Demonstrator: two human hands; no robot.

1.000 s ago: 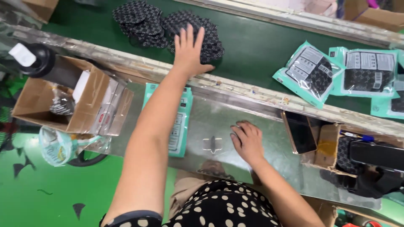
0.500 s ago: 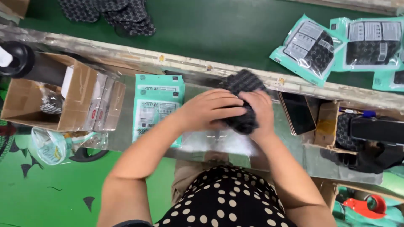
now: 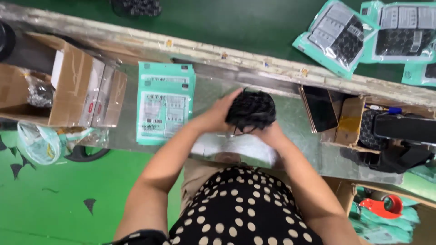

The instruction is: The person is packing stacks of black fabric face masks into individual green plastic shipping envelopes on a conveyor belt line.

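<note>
Both hands, left hand (image 3: pixel 217 115) and right hand (image 3: pixel 269 134), grasp a black patterned fabric bundle (image 3: pixel 250 110) with curled fingers. The bundle sits just right of a stack of teal printed packets (image 3: pixel 164 103) on the metal worktable (image 3: pixel 290 118)

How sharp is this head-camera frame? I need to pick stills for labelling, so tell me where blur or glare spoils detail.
In the head view, the dark patterned item and both hands, left hand and right hand, are smeared by motion blur; the stack of teal packets is fairly sharp; the metal worktop shows soft glare; the clear bag under the hands looks washed out.
</note>
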